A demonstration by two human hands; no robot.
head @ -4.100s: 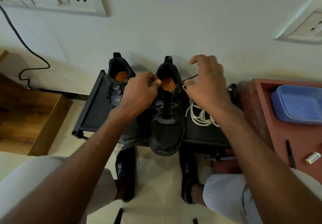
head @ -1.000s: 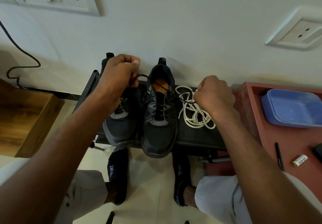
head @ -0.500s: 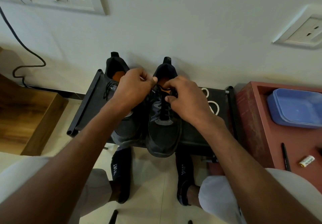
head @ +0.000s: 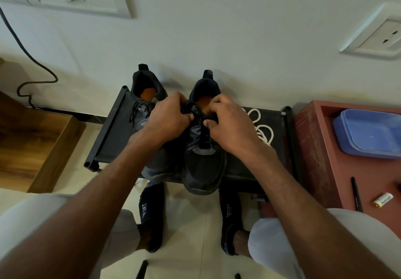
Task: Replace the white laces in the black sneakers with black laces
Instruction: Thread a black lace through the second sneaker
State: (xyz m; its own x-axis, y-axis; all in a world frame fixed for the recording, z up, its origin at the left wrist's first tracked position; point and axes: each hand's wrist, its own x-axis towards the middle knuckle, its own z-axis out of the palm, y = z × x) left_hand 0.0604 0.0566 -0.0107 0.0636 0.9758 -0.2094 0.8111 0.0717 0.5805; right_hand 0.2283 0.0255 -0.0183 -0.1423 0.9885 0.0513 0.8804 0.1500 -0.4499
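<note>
Hands meet over the right-hand black sneaker (head: 202, 155), one of a pair on a low black table (head: 112, 131) against the wall. The left hand (head: 168, 119) and right hand (head: 232, 126) both have fingers curled at the top eyelets, apparently pinching the black lace (head: 202, 136), though the lace ends are hidden beneath them. The other sneaker (head: 144, 105) already carries black lacing. Removed white laces (head: 263, 126) lie coiled on the table just beside the right hand. A knot pulled unevenly could leave one end short or the upper rows slack; the loose white coil could snag a wrist. On the red stand (head: 314, 139), a blue container (head: 368, 133) appears empty.
</note>
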